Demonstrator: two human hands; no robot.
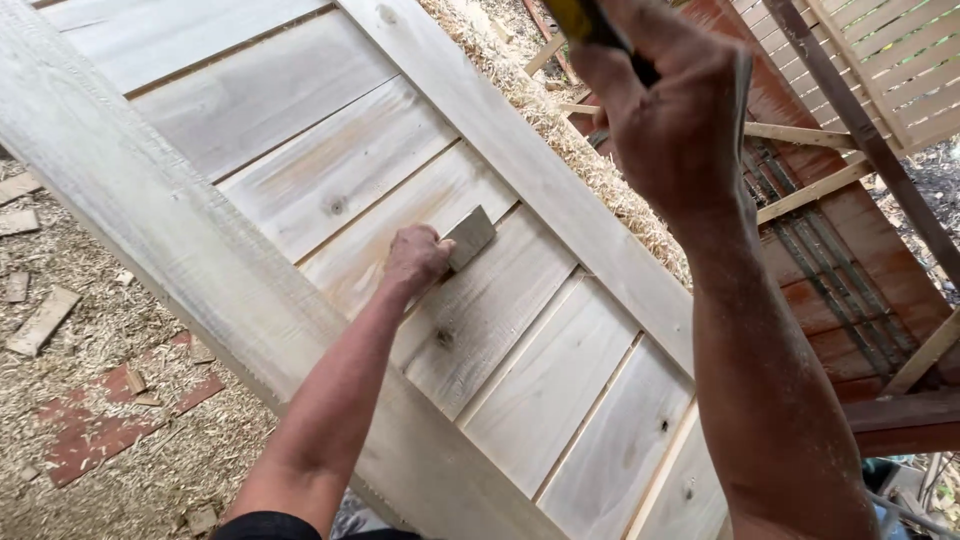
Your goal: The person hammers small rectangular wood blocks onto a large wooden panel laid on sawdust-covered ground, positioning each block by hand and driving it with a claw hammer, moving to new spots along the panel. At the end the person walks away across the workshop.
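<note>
Seen from a head camera looking down, the person's left arm reaches forward from the bottom of the view, forearm stretched up and to the right. The left hand is curled shut on a small flat wooden wedge, pressing it against the face of a pale wooden panel of horizontal boards, at a seam between two of them. The right arm is raised close to the camera, wrist bent. The right hand is a tight fist clamped on a tool handle, yellow and black, whose far end runs out of view. The two hands are well apart. The panel lies tilted between two long framing rails. Sawdust and wood scraps cover the ground at left.
</note>
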